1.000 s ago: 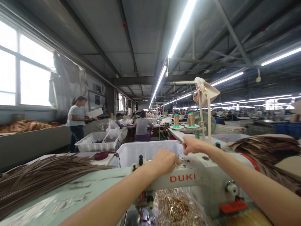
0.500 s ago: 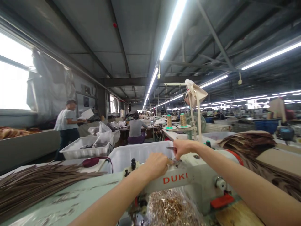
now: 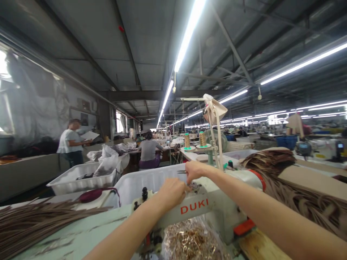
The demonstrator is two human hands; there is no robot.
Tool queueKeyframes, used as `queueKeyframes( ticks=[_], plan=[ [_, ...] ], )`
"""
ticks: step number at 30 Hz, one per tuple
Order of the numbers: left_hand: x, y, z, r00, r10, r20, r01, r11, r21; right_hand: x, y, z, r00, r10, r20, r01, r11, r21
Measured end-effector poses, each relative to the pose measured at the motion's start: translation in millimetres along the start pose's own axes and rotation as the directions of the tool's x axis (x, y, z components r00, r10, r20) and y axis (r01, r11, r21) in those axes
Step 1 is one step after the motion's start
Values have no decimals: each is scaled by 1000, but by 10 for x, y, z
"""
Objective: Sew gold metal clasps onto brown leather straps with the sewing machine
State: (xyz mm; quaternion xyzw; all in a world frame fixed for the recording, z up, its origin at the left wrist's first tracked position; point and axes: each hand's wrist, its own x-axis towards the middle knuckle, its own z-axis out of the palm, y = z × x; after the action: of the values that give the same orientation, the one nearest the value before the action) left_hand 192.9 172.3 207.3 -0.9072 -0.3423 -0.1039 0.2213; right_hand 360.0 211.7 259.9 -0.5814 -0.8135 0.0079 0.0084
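The left hand [image 3: 171,193] is pinching narrowly at the top of the DUKI sewing machine [image 3: 217,213], its hold too small to tell, while the right hand [image 3: 194,171] is gripping small snips [image 3: 182,172] just beside it; a white plastic bin [image 3: 146,179] is standing behind the machine, and a clear plastic bag [image 3: 192,242] of brass-coloured metal fittings is sitting in front. Brown leather strips [image 3: 40,220] are lying across the bench [image 3: 67,242], a second white bin [image 3: 81,177] is holding white plastic bags, and a standing co-worker [image 3: 71,144] is reading a sheet in the long factory hall. Against the earlier frame, the view is swinging right, the window is sliding out at left, and both hands are staying at the machine.
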Motion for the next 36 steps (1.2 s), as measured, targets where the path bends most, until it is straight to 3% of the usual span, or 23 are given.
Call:
queueKeyframes(
  ticks=[3,7,12,16,20,23,29,33,36],
  plan=[
    [-1,3,8,1000,7,8,-6,1000,-13,-1,60,-9,998,13,66,-13,1000,8],
    [0,3,13,1000,-10,6,10,1000,-11,53,65,-21,1000,6,24,-5,1000,-17],
    [-12,14,-2,1000,5,10,-5,1000,-5,57,28,20,998,7,61,-5,1000,-23],
    [-9,18,-7,1000,-8,9,8,1000,-1,28,27,18,1000,6,1,-6,999,-37],
    [-10,19,-6,1000,-1,14,1,1000,-5,-11,30,9,997,-14,81,15,1000,-15],
    [-12,24,-18,1000,6,21,-5,1000,-9,-1,32,9,999,21,28,-21,1000,-21],
    [-17,36,-36,1000,-7,26,8,1000,-21,41,71,12,996,-28,79,28,1000,10],
    [-14,45,-39,999,-22,43,23,999,-25,61,75,27,1000,-30,1,30,1000,4],
    [-9,41,-39,999,-27,45,29,999,-28,60,74,21,996,-76,49,75,997,22]
  ],
)
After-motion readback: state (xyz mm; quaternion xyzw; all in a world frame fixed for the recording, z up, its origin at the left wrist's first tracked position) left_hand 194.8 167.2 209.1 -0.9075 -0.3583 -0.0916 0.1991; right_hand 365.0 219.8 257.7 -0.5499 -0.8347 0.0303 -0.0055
